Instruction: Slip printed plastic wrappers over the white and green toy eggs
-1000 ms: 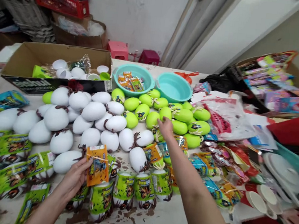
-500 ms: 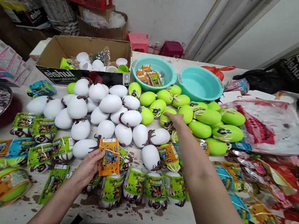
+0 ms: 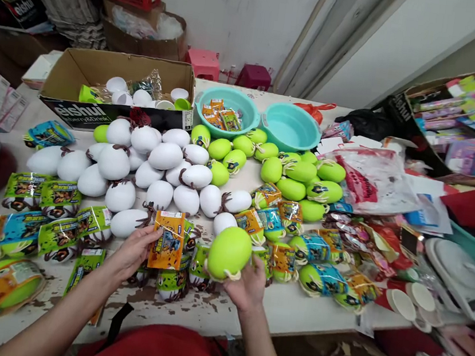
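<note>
Egg point(image 3: 229, 251), green, sits gripped in my right hand point(image 3: 250, 283) at lower centre, long axis roughly level. Orange packet point(image 3: 168, 240), pinched upright in my left hand point(image 3: 132, 252), is just left of it, a small gap between them above the counter point(image 3: 290, 309).

The left hand point(image 3: 131, 251) pinches an orange printed plastic sleeve point(image 3: 167, 240) by its left edge, held upright above the white worktable point(image 3: 290, 311). The right hand point(image 3: 249, 283) grips a lime-green plastic egg with cream claw trim point(image 3: 229, 252) from below, just right of the sleeve. Behind both lie clustered white plastic eggs point(image 3: 165, 156), further green eggs point(image 3: 292, 187), two teal plastic basins point(image 3: 290, 128) and an open cardboard box point(image 3: 75, 68).
</note>
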`<state>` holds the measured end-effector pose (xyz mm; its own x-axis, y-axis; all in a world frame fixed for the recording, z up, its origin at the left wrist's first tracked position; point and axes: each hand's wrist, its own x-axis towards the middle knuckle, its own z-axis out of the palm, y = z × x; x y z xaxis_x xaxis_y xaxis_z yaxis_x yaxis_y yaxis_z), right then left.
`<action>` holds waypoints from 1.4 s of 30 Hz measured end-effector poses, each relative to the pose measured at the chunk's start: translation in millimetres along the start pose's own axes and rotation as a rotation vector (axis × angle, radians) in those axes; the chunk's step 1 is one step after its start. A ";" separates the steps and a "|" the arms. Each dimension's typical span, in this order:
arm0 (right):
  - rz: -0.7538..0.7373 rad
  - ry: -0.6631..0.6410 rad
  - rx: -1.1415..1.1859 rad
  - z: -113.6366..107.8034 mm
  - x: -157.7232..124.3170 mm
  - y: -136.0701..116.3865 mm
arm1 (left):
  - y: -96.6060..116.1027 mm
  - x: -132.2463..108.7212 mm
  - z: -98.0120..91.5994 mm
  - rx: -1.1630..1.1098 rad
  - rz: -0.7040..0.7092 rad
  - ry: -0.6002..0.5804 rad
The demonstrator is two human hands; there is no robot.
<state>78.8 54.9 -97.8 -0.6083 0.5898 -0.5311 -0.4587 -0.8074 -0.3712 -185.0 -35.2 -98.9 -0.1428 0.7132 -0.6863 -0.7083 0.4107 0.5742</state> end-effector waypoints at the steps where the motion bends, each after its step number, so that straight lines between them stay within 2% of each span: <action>1: 0.031 0.005 0.003 -4.7 -3.7 14.7 | 0.8 -4.0 3.6 0.018 -0.015 -0.026; 5: 0.122 0.010 0.022 -12.0 -6.6 50.6 | 9.0 -19.7 16.7 0.090 -0.078 -0.147; 9: 0.157 -0.005 -0.033 0.3 -6.5 64.8 | 22.2 -29.1 20.2 0.088 -0.127 -0.200; 12: 0.135 -0.030 -0.204 13.6 -6.8 66.1 | 34.0 -32.1 16.4 0.104 -0.117 -0.242; 15: 0.138 -0.132 -0.453 26.1 -6.6 61.6 | 46.9 -34.1 11.9 0.164 -0.068 -0.297; 20: 0.287 -0.321 -0.802 42.9 -6.5 55.2 | 61.2 -39.5 7.7 0.331 -0.054 -0.441; 22: 0.308 -0.358 -0.854 47.9 -6.1 55.4 | 59.9 -42.1 5.8 0.415 -0.077 -0.474; 26: 0.203 -0.305 -0.914 56.2 -3.1 60.1 | 51.5 -48.1 3.1 0.537 -0.082 -0.496; 28: 0.201 -0.301 -0.896 60.1 -1.4 65.1 | 50.9 -51.8 3.1 0.559 -0.072 -0.575; 31: 0.279 -0.354 -0.787 65.4 -0.9 76.0 | 55.7 -57.7 1.9 0.671 -0.019 -0.700; 32: 0.291 -0.351 -0.748 66.8 -1.7 80.1 | 57.1 -59.6 0.1 0.695 0.030 -0.674; 33: 0.291 -0.330 -0.715 67.9 -3.2 84.1 | 57.4 -61.6 -2.9 0.685 0.099 -0.598; 35: 0.262 -0.247 -0.663 69.3 -8.0 92.0 | 53.2 -66.0 -12.0 0.565 0.238 -0.353; 36: 0.247 -0.205 -0.637 69.6 -11.3 95.9 | 48.5 -68.3 -17.6 0.484 0.275 -0.238; 37: 0.236 -0.173 -0.611 69.7 -15.1 99.7 | 42.3 -70.8 -23.5 0.414 0.268 -0.172; 38: 0.227 -0.150 -0.585 69.5 -19.1 103.6 | 35.0 -73.4 -29.2 0.367 0.215 -0.166; 39: 0.220 -0.135 -0.563 69.1 -23.1 107.3 | 27.1 -76.0 -34.0 0.344 0.129 -0.210; 42: 0.203 -0.133 -0.509 67.8 -33.6 116.4 | 6.7 -83.1 -41.7 0.344 -0.085 -0.396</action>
<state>2.0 -57.7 -71.5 -0.7435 0.3918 -0.5419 0.0271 -0.7921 -0.6098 -206.7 -115.4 -56.7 0.2245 0.8018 -0.5539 -0.4291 0.5916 0.6825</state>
